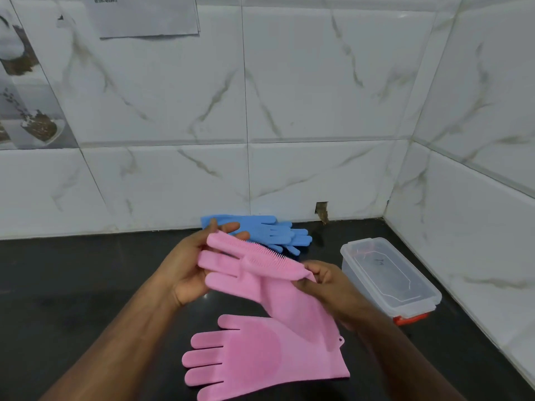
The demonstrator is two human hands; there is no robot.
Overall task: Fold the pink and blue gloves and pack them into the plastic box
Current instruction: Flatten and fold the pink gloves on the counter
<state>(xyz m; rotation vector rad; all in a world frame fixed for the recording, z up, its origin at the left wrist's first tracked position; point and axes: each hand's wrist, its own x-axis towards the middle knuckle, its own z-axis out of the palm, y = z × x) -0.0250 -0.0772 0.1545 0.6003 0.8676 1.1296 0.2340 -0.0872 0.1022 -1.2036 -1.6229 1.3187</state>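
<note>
I hold one pink glove (260, 273) above the black counter, with a fold along its bristled palm. My left hand (188, 264) grips its finger end. My right hand (327, 282) pinches the folded edge near the middle. A second pink glove (260, 354) lies flat on the counter in front of me, fingers pointing left. The blue gloves (260, 230) lie stacked by the back wall, fingers pointing right. The clear plastic box (388, 276) stands at the right with its lid on and a red clip at its near end.
The black counter (72, 285) runs to white marble-look tiled walls at the back and right, which meet in a corner behind the box. A small hole in the wall (322, 211) sits just above the counter. Paper hangs on the wall at top left.
</note>
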